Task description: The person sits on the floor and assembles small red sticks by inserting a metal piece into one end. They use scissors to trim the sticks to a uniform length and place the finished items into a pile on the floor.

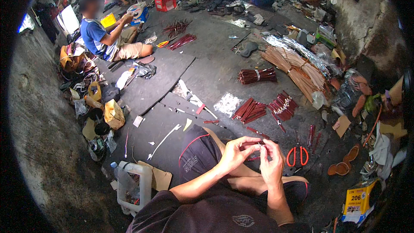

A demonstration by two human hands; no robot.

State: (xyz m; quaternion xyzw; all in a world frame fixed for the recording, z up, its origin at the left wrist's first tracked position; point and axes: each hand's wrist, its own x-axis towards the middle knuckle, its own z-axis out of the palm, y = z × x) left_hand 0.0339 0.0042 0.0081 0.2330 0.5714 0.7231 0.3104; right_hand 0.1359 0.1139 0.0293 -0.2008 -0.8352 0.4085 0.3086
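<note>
My left hand [235,155] and my right hand [271,164] meet in front of my crossed legs. Both pinch a short dark red strap [253,145], with a small silvery piece at its end between the fingertips. Fingers hide much of it. Just beyond my hands lie a pile of dark red straps [249,110] and a second pile with silvery ends [283,106]. A clear plastic bag [227,104] of small shiny pieces is left of them. Scissors with orange handles [305,156] rest on the floor beside my right hand.
A tied dark red bundle [248,76] and long tan strips [284,62] lie farther off. At left stands a cut-open plastic jug [146,181]; at right are brown sandals [343,168] and a yellow box [351,200]. Another person [92,34] sits far left, hands raised.
</note>
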